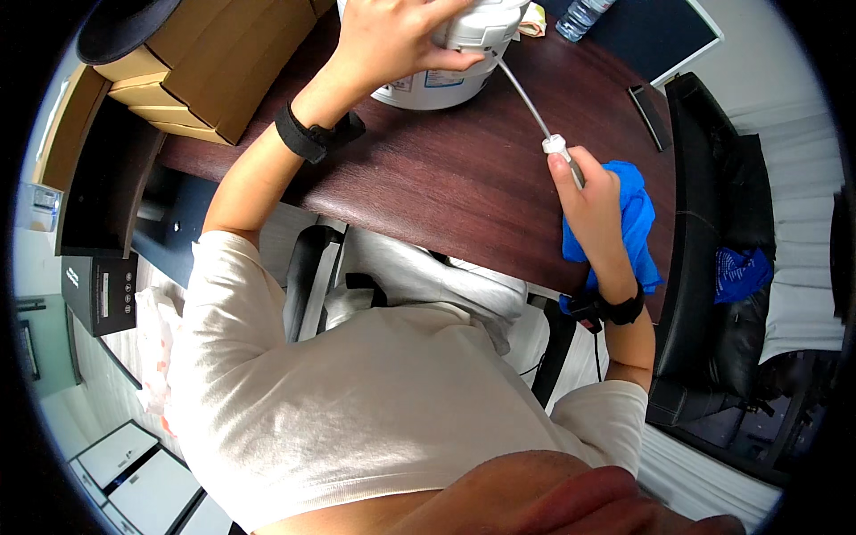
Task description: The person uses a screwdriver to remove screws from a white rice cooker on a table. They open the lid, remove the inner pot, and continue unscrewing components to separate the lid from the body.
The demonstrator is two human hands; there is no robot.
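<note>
Nearest, a white shirt (383,383) is seen from above, with a chair (314,245) partly covered by grey cloth (428,276) between it and the counter (419,187). A black strap (624,308) is worn on the right wrist, and another (308,135) on the left.

The right hand (590,192) is closed around the handle of a screwdriver (524,96), with the thumb laid along it. The long metal shaft is slanted up and to the left over the dark, wood-grained counter. Its tip is brought to the side of a white container (446,96), just by the left thumb — whether it is seated in a screw cannot be told. A blue cloth (635,201) is spread on the counter beside and partly beneath the right hand and forearm.

The left hand (392,36) is laid against the container, its thumb and fingers held apart; whether the container is gripped or only steadied cannot be told. The container is placed on the counter at its far side and is cut off by the upper edge.

Cardboard boxes (236,53) are stacked on the left. A bottle (584,18) is set beyond the container, and a flat black object (649,118) is laid near the right end. Past that end — a black sofa (695,330), with a blue bundle (743,272) left on it, is backed by white curtains (807,232).
</note>
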